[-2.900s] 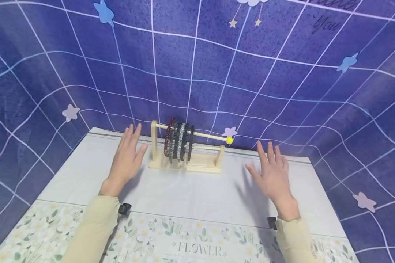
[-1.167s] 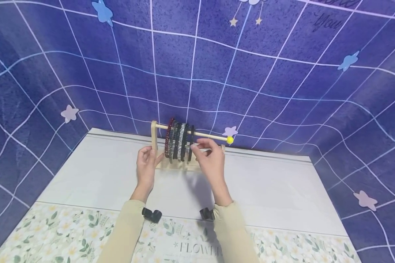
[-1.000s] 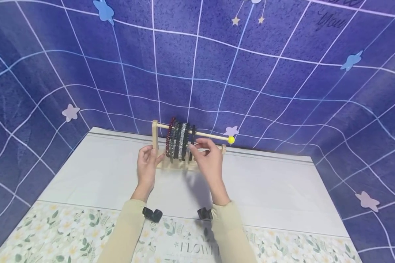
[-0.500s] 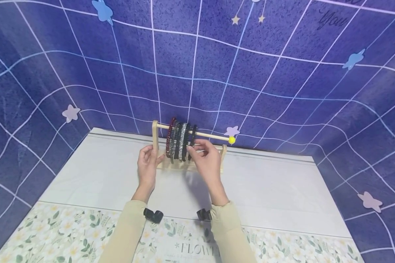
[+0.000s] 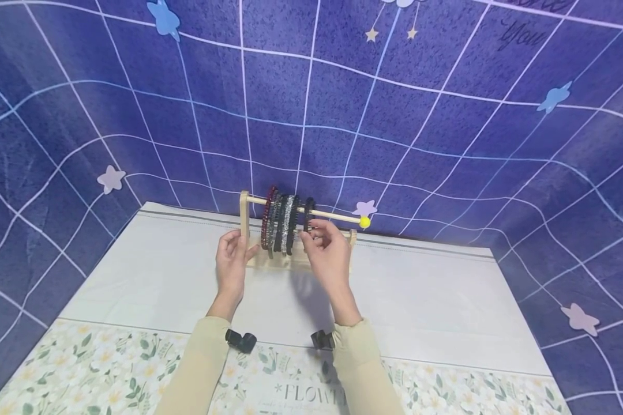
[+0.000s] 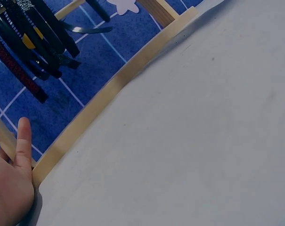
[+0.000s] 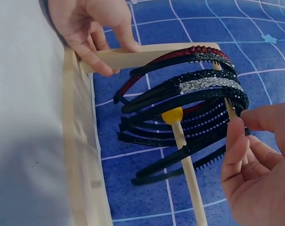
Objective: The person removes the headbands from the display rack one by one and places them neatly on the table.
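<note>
Several headbands, dark red, black and silver glitter, hang on the upper rod of a wooden rack. My left hand grips the rack's left post low down; the left wrist view shows part of that hand beside the base. With thumb and fingers my right hand pinches the rightmost black headband, which stands slightly apart from the others. In the right wrist view, the right hand's fingertips are at the headbands' toothed edge, and the left hand holds the post.
A yellow ball caps the upper rod's right end. Below it stands a shorter right post. The rack sits near the back edge of a white table, with a flowered cloth in front and a blue star-patterned curtain behind.
Both hands have come in from the sides to the rack, the left onto its post. The rightmost black headband has shifted a little right, away from the others, with my right hand.
</note>
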{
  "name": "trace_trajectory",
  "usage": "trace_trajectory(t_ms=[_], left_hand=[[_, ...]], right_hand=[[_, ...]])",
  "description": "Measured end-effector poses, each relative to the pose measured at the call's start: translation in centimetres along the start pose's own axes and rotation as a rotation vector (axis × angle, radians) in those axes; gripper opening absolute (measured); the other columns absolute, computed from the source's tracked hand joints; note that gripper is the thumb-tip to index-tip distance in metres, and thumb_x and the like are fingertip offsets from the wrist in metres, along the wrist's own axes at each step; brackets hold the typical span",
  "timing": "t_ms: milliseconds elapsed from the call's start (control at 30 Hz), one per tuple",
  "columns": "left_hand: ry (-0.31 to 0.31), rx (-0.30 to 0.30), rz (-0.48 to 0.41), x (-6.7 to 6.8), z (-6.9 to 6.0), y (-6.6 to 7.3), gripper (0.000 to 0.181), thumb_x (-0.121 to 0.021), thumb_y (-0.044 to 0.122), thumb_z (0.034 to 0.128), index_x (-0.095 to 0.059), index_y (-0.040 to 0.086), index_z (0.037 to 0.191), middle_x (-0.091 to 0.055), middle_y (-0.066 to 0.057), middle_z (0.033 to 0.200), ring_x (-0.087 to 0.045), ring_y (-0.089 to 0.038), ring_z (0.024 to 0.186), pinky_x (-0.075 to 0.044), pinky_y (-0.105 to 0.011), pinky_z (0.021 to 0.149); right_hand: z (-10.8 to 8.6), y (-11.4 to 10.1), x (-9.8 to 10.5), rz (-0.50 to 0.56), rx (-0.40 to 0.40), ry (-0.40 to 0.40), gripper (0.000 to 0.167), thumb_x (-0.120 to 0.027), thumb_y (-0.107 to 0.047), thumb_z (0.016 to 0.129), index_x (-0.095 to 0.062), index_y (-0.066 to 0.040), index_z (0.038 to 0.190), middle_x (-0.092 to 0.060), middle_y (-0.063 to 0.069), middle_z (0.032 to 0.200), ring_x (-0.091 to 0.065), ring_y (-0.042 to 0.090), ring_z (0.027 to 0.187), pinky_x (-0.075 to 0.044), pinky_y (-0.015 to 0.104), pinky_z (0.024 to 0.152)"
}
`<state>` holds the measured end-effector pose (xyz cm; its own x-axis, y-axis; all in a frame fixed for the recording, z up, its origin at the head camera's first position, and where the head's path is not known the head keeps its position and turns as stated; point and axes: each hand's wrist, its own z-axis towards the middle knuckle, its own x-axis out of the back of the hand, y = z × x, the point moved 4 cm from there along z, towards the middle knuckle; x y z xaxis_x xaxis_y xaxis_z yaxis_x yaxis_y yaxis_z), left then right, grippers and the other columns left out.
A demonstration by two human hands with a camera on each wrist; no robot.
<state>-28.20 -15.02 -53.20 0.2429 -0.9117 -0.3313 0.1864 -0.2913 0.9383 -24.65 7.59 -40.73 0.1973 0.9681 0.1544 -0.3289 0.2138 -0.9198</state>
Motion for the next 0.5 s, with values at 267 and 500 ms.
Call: trace_trajectory(t_ms=[267,500], left_hand=[[0.005,0.005,0.014,0.0,0.0,0.1,0.034,-0.058,0.031,0.1176,-0.05,0.011,0.144,-0.054,-0.005,0.142,-0.054,-0.036,0.143,-0.064,-0.03,0.114],[-0.001,0.012,0.01,0.0,0.0,0.0,0.034,-0.057,0.031,0.1179,-0.049,0.012,0.145,-0.053,-0.004,0.142,-0.053,-0.037,0.144,-0.063,-0.03,0.116]], right_hand=[[0.2,-0.8,0.4,0.013,0.031,0.013,0.026,-0.08,0.004,0.097,-0.074,0.005,0.123,-0.076,0.016,0.095,-0.065,0.008,0.074,-0.059,0.01,0.065],[0.6,-1.8,1.4,0.013,0.058,0.035,0.025,-0.077,0.004,0.098,-0.074,0.005,0.123,-0.076,0.016,0.095,-0.064,0.006,0.076,-0.054,0.009,0.064]])
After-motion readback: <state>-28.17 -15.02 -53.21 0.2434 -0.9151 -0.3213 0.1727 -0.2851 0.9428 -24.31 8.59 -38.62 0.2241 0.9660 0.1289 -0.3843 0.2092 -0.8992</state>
